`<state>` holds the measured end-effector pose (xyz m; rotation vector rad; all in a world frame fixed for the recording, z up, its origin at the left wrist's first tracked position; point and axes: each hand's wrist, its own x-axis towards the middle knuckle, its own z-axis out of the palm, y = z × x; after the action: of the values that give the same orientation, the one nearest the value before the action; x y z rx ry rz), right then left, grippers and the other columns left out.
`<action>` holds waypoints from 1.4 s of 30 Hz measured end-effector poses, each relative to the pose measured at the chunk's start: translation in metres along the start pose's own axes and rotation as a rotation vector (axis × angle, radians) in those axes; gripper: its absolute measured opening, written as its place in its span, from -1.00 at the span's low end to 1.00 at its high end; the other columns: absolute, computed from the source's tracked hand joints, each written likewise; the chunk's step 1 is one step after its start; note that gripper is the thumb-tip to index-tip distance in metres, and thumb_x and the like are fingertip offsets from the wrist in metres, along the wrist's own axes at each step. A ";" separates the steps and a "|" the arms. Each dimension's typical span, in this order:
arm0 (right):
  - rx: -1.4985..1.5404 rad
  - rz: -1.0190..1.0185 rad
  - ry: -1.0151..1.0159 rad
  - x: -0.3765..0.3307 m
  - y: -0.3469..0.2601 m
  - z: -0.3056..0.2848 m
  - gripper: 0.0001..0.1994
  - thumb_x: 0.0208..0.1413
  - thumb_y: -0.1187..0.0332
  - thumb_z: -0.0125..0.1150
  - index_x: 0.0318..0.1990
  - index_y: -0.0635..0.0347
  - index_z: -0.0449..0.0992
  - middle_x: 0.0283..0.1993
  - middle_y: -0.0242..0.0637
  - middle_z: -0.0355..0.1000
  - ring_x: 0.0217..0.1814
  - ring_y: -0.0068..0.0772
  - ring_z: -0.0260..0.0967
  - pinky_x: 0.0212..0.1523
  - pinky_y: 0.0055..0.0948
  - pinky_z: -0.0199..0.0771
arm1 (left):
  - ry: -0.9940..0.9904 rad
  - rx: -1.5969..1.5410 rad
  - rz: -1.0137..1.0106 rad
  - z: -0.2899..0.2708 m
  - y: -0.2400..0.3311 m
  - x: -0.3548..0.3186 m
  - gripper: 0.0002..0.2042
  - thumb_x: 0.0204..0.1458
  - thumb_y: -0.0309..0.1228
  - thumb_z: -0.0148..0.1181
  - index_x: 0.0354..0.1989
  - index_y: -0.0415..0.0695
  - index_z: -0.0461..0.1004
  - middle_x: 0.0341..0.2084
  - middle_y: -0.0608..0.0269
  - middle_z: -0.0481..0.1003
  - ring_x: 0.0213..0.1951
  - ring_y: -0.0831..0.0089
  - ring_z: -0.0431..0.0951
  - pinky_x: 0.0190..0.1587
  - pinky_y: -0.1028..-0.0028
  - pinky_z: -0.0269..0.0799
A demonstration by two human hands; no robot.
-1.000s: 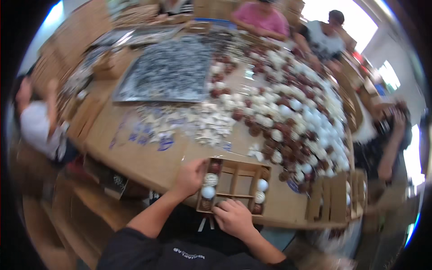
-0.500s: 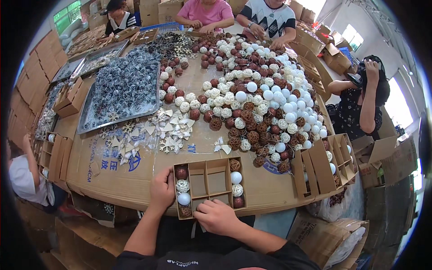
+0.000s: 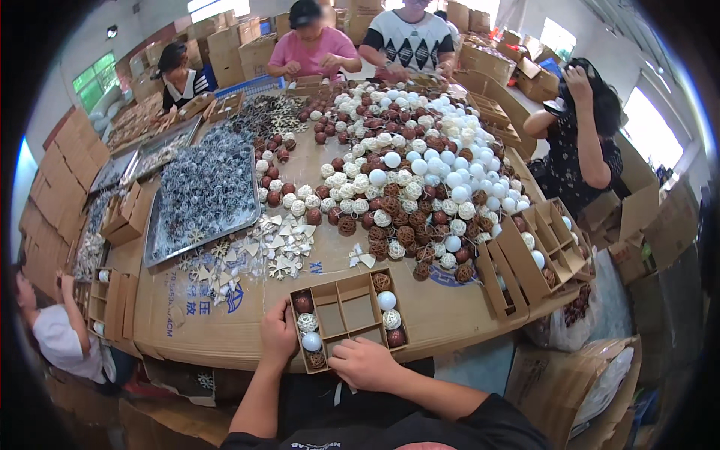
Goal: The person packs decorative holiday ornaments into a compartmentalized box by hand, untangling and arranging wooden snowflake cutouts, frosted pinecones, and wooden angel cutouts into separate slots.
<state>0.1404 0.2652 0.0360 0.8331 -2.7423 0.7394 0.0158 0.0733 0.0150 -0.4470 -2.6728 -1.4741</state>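
Note:
At the near edge of the table I hold a divided cardboard box (image 3: 343, 293), slightly tilted. Its left column contains a dark red ball (image 3: 303, 302), a cream rattan ball (image 3: 307, 322), a white ball (image 3: 311, 341) and a brown rattan ball (image 3: 316, 360). The right column also holds balls in brown, white, cream and dark red. The visible middle compartments are bare. My left hand (image 3: 278, 334) is closed around the box's left side. My right hand (image 3: 365, 364) grips the near edge, fingers curled over the near compartments and hiding part of them.
A large heap of balls (image 3: 420, 176) covers the table's middle and right. Left of it are a metal tray (image 3: 252, 217) of frosted grey pieces and pale wooden cutouts (image 3: 281, 244). More divided boxes (image 3: 551, 244) stand at right. Several people work around the table.
My view has tilted up, so more of the far side and the people shows. Both hands keep their hold on the box, whose contents look the same.

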 end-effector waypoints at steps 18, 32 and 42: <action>-0.054 -0.001 0.026 0.004 0.001 0.004 -0.75 -0.16 0.40 0.28 -0.25 0.12 0.49 -0.21 -0.30 0.41 -0.03 -0.20 0.43 -0.03 -0.24 0.49 | 0.013 -0.061 0.026 0.004 -0.021 0.010 -0.75 0.27 -0.42 0.03 -0.02 -0.26 0.57 -0.26 -0.05 0.66 -0.20 0.12 0.68 -0.15 0.28 0.51; 0.030 0.035 -0.014 0.006 0.004 -0.010 -0.90 -0.09 0.41 0.21 -0.37 0.08 0.47 -0.29 -0.31 0.38 -0.11 -0.22 0.43 -0.17 -0.27 0.52 | 0.064 -0.099 0.105 0.000 0.007 0.005 -0.80 0.28 -0.48 0.07 -0.05 -0.31 0.56 -0.29 0.03 0.65 -0.24 0.34 0.65 -0.14 0.37 0.51; 0.053 -0.010 -0.159 0.007 0.002 -0.028 -0.68 -0.21 0.45 0.27 -0.19 0.10 0.52 -0.22 -0.36 0.35 -0.10 -0.29 0.39 -0.16 -0.36 0.48 | 0.166 -0.338 0.081 -0.019 0.002 0.009 -0.77 0.17 -0.63 0.08 -0.02 -0.22 0.50 -0.13 0.24 0.41 -0.23 0.56 0.42 -0.15 0.55 0.40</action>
<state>0.1342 0.2775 0.0609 0.9554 -2.8656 0.7785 0.0057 0.0608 0.0287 -0.4217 -2.2592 -1.8538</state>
